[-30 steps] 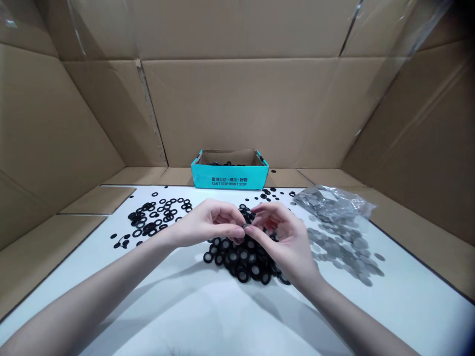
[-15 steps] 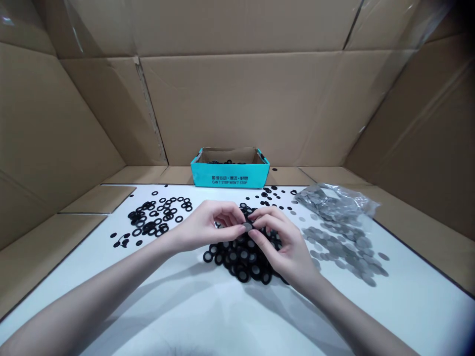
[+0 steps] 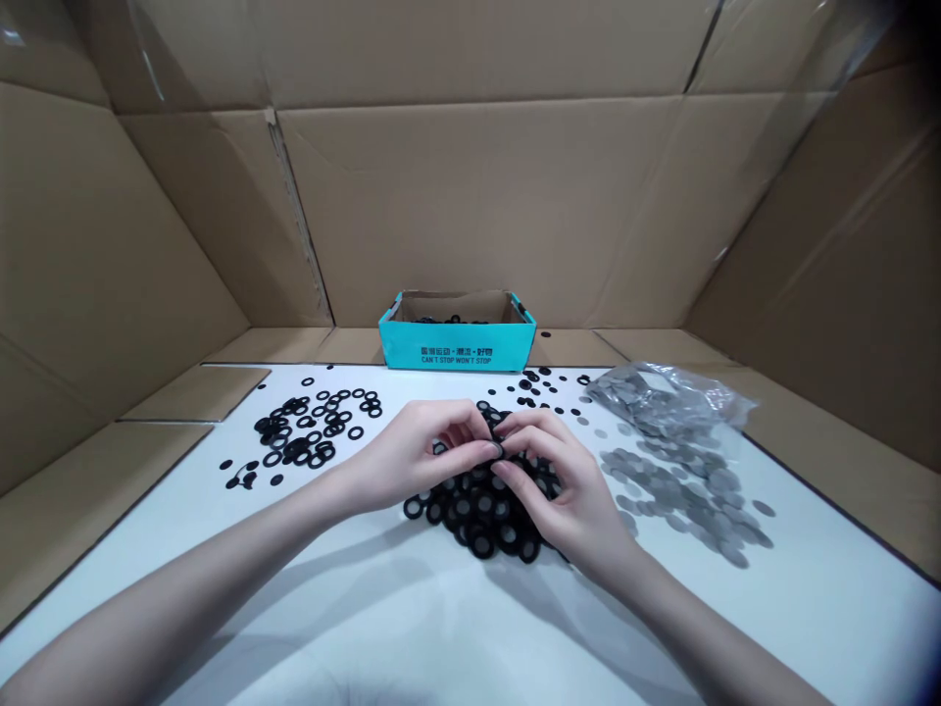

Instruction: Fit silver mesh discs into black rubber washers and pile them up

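Note:
My left hand (image 3: 448, 446) pinches a small black ring (image 3: 499, 451) between thumb and fingers, its face mostly hidden by the fingertips. From the other side, my right hand (image 3: 548, 461) has its thumb and curled fingers closed in on the same ring. Both hands are held over a heap of black rings with grey discs in their centres (image 3: 483, 505). Loose grey discs (image 3: 687, 485) lie spread to the right of my right hand. Open black rings (image 3: 357, 433) are scattered beyond my left forearm.
A turquoise box (image 3: 457, 347) with black pieces inside stands at the back. A clear plastic bag of grey discs (image 3: 654, 397) lies at the back right. Small black pieces (image 3: 535, 384) dot the white tabletop (image 3: 353, 628). Cardboard walls (image 3: 470, 206) enclose the back and sides.
The grey disc that showed between my fingertips is now hidden, and a dark ring edge shows there. My left thumb has moved slightly right, closer to my right fingers.

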`<state>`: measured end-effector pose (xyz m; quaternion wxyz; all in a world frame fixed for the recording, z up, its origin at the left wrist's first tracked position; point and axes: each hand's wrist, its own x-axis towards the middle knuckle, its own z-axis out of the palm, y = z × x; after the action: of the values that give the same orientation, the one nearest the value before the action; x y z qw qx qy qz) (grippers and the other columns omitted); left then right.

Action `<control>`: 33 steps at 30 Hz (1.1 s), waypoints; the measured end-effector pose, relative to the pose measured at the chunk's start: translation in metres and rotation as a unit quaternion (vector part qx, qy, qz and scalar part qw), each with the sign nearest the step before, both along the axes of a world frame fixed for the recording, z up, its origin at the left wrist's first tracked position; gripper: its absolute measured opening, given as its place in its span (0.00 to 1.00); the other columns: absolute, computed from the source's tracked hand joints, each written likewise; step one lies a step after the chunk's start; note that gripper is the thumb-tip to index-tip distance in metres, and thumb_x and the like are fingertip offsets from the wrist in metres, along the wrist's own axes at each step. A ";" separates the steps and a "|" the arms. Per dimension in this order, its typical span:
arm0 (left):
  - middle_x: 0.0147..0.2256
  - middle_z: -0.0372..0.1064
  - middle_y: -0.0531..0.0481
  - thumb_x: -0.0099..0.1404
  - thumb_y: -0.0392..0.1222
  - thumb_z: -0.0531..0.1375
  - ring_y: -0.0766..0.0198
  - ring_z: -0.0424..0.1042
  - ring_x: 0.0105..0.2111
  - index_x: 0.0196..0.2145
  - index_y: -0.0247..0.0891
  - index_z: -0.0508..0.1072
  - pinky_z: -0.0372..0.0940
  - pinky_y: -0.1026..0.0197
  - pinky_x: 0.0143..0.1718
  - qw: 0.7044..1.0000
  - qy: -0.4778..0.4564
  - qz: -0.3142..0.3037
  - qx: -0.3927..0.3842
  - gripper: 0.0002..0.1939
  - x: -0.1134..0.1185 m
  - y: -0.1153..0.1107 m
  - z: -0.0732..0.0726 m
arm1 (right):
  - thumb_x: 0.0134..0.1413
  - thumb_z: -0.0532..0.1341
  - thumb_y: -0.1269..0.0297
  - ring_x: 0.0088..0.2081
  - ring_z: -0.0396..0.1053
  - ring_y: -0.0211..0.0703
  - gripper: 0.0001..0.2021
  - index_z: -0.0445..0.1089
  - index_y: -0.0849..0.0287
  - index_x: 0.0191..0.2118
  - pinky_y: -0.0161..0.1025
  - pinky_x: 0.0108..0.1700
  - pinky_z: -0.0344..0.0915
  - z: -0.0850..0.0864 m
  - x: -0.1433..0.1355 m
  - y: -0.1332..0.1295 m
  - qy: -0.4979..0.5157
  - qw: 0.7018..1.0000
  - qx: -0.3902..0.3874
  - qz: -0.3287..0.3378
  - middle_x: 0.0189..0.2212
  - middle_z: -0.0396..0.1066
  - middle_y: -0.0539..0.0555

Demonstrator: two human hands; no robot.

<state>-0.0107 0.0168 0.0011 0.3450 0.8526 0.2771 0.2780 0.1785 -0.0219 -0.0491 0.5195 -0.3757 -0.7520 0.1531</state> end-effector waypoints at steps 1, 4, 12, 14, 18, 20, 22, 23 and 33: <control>0.30 0.70 0.50 0.68 0.42 0.56 0.67 0.68 0.29 0.32 0.34 0.70 0.64 0.66 0.31 1.000 0.001 -0.001 0.004 0.09 0.000 0.000 0.000 | 0.59 0.59 0.72 0.43 0.69 0.42 0.05 0.65 0.55 0.32 0.40 0.45 0.67 0.001 0.000 0.000 0.006 1.000 -0.007 0.006 0.39 0.68 0.54; 0.30 0.70 0.51 0.68 0.40 0.56 0.67 0.68 0.30 0.33 0.34 0.69 0.65 0.66 0.32 1.000 0.004 -0.011 0.005 0.08 0.000 0.000 0.002 | 0.58 0.59 0.71 0.43 0.68 0.43 0.06 0.64 0.56 0.30 0.41 0.45 0.67 0.005 0.002 -0.002 0.016 0.999 -0.026 0.024 0.38 0.66 0.54; 0.31 0.70 0.51 0.68 0.39 0.56 0.67 0.68 0.30 0.34 0.35 0.69 0.64 0.66 0.34 0.996 0.062 -0.058 0.008 0.06 -0.005 0.003 0.007 | 0.58 0.59 0.70 0.41 0.67 0.45 0.07 0.63 0.55 0.29 0.43 0.44 0.67 0.013 0.007 -0.004 0.002 0.998 -0.035 0.044 0.36 0.64 0.54; 0.30 0.70 0.51 0.68 0.39 0.56 0.67 0.67 0.30 0.34 0.35 0.68 0.63 0.66 0.33 0.995 0.079 -0.055 0.017 0.06 -0.005 0.002 0.008 | 0.57 0.59 0.70 0.41 0.67 0.44 0.07 0.63 0.56 0.29 0.42 0.44 0.67 0.014 0.007 -0.004 -0.003 0.998 -0.034 0.046 0.36 0.64 0.54; 0.30 0.71 0.52 0.68 0.37 0.56 0.67 0.68 0.30 0.33 0.35 0.68 0.61 0.67 0.32 0.991 0.114 -0.036 0.060 0.05 -0.004 -0.001 0.010 | 0.57 0.59 0.71 0.40 0.67 0.44 0.07 0.63 0.56 0.28 0.41 0.42 0.67 0.013 0.006 -0.004 -0.010 0.999 -0.026 0.039 0.36 0.64 0.54; 0.29 0.71 0.52 0.69 0.36 0.56 0.67 0.68 0.29 0.33 0.35 0.69 0.60 0.67 0.31 0.988 0.128 -0.022 0.081 0.05 -0.003 -0.003 0.011 | 0.58 0.59 0.71 0.40 0.68 0.43 0.06 0.64 0.55 0.30 0.41 0.42 0.67 0.012 0.006 -0.004 -0.021 0.999 -0.015 0.028 0.35 0.65 0.53; 0.29 0.72 0.52 0.68 0.35 0.57 0.67 0.69 0.29 0.33 0.35 0.70 0.60 0.67 0.31 0.987 0.127 -0.010 0.096 0.05 -0.003 -0.004 0.011 | 0.58 0.59 0.72 0.41 0.68 0.44 0.05 0.66 0.55 0.32 0.42 0.43 0.67 0.011 0.006 -0.003 -0.041 0.999 0.002 0.009 0.36 0.67 0.54; 0.29 0.72 0.52 0.68 0.35 0.57 0.67 0.69 0.29 0.34 0.35 0.71 0.60 0.67 0.32 0.987 0.122 -0.008 0.101 0.05 -0.003 -0.004 0.010 | 0.59 0.59 0.71 0.42 0.68 0.45 0.05 0.67 0.54 0.34 0.43 0.44 0.66 0.010 0.007 -0.002 -0.052 0.999 0.011 -0.001 0.37 0.67 0.54; 0.32 0.72 0.50 0.68 0.37 0.56 0.66 0.70 0.31 0.35 0.36 0.70 0.64 0.65 0.34 0.996 0.047 0.026 0.075 0.05 0.005 -0.007 0.002 | 0.58 0.59 0.72 0.43 0.69 0.46 0.08 0.63 0.55 0.30 0.44 0.44 0.67 0.007 0.008 0.000 -0.038 0.999 0.011 -0.017 0.39 0.68 0.55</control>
<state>-0.0059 0.0097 0.0028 0.2597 0.8804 0.2938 0.2668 0.1867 -0.0220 -0.0425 0.4974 -0.3881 -0.7663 0.1215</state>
